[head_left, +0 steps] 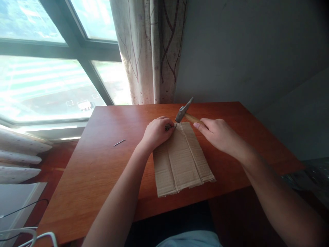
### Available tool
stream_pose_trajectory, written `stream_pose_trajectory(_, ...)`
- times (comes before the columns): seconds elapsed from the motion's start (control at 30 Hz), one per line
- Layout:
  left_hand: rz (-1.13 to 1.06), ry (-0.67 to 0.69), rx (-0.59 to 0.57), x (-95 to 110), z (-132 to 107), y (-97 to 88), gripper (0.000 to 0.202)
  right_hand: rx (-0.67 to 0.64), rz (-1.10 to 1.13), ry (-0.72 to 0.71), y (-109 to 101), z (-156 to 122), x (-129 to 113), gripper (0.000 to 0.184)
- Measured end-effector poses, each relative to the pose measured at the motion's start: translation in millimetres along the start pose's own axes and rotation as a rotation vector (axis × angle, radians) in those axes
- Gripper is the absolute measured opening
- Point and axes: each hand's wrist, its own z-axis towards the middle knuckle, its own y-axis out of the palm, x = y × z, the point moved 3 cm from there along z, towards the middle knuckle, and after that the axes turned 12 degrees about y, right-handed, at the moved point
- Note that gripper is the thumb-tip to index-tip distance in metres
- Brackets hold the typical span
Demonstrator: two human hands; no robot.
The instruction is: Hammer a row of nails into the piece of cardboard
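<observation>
My right hand point(212, 132) is wrapped around the wooden handle of a hammer point(183, 112). The hammer's metal head is tilted just above the far end of a flat piece of brown cardboard point(180, 161). At that same end, my left hand point(159, 130) is closed, its fingertips around a thin dark nail point(176, 126) below the hammer head. A small dark, ridged piece point(168, 127) shows between the left fingers; its kind is unclear. Another steel nail point(119, 142) lies on the table to the left of my left hand.
The cardboard rests on a reddish-brown wooden table point(97, 164). Behind it hang patterned curtains point(144, 51) against a grey wall, with a large window point(46, 89) at left. White cables point(43, 236) sit by the near left corner. Clear plastic wrapping point(313, 178) lies beyond the right edge.
</observation>
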Motion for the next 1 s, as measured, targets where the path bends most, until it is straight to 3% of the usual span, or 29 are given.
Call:
stream_pose_trajectory(0.23, 0.007, -0.006, 0.007, -2, 0, 1.3, 0.014, -0.080, 0.020, 0.010, 9, 0, 1, 0.042)
stream_pose_trajectory(0.53, -0.008, 0.006, 0.012, -2, 0, 0.8, 0.015, -0.066, 0.016, -0.004, 17, 0, 6, 0.041)
stream_pose_trajectory(0.67, -0.013, 0.005, 0.008, 0, 0, -0.3, 0.014, 0.009, 0.086, -0.009, 14, -1, 11, 0.043)
stream_pose_trajectory(0.8, -0.017, 0.009, 0.008, 1, 0, -2.6, 0.013, 0.134, 0.325, -0.005, 9, -1, 18, 0.043)
stream_pose_trajectory(1.0, -0.089, 0.036, 0.088, -4, -1, -8.7, 0.016, 0.297, 0.916, 0.021, 17, 7, 29, 0.048)
